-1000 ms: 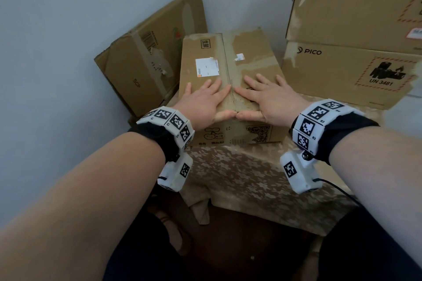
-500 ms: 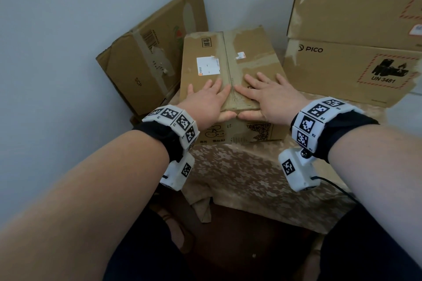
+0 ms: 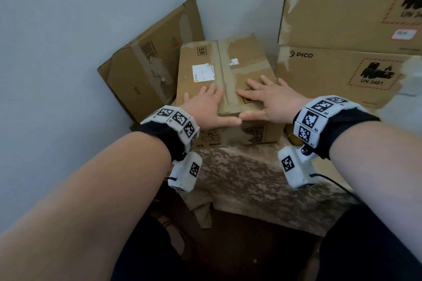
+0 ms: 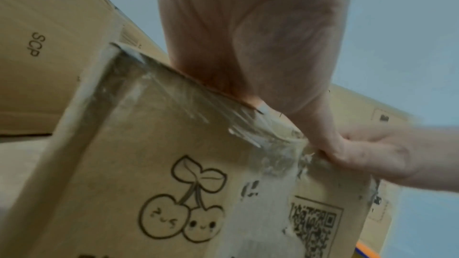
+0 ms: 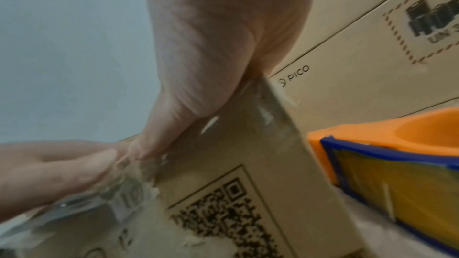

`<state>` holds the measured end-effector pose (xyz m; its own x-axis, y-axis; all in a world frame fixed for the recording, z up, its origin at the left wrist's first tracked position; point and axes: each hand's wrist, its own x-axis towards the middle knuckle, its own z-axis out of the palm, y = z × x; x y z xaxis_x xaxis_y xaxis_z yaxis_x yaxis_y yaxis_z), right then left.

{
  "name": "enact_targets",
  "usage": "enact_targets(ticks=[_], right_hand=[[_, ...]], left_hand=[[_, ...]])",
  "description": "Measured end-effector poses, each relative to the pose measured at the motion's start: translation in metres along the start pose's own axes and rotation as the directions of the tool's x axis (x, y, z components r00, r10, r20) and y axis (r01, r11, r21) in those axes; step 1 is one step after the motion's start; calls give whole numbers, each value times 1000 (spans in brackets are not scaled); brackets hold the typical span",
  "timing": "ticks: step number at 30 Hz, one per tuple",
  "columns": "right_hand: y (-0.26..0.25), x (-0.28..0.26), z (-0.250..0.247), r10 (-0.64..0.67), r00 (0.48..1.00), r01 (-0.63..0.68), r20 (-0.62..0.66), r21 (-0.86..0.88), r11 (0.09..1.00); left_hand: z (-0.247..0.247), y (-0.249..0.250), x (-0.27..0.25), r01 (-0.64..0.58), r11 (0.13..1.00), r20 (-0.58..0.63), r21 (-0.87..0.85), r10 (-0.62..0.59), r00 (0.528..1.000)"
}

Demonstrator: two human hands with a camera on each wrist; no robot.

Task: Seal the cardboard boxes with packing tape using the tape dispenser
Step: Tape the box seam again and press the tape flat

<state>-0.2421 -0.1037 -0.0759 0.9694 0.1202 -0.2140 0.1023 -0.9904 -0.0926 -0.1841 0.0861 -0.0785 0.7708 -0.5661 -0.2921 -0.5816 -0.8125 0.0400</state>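
A small cardboard box (image 3: 242, 57) with a white label stands on a cloth-covered table, its top flaps closed along a centre seam. My left hand (image 3: 205, 107) lies flat on the left flap with straight fingers, and my right hand (image 3: 271, 98) lies flat on the right flap. Both thumbs (image 4: 320, 140) press clear tape over the near top edge at the seam. The box front (image 4: 174, 193) carries a cherry drawing and a QR code. An orange and blue tape dispenser (image 5: 397, 164) lies right of the box, close to my right wrist.
Two large PICO boxes (image 3: 342, 70) are stacked at the right, touching the small box. A flattened carton (image 3: 146, 68) leans on the grey wall at the left. The table's floral cloth (image 3: 246, 180) hangs over the near edge, close to my legs.
Both hands have slid slightly farther along the box top; the thumbs stay together at the near edge. The box has not shifted.
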Motion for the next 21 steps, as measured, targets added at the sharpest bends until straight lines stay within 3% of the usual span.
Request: enact_targets(ticks=[10,17,21], right_hand=[[11,-6,20,93,994,-82,-50,188,979],[29,-8,16,-12,996,34,-86,265,964],[51,-17,11,85,991,-46,-107,324,945]], left_hand=[[18,17,4,94,996,-143,13,-91,986],[9,24,5,148,988,-106,51,-142,984],[2,40,11,156,984,-192,82,-138,972]])
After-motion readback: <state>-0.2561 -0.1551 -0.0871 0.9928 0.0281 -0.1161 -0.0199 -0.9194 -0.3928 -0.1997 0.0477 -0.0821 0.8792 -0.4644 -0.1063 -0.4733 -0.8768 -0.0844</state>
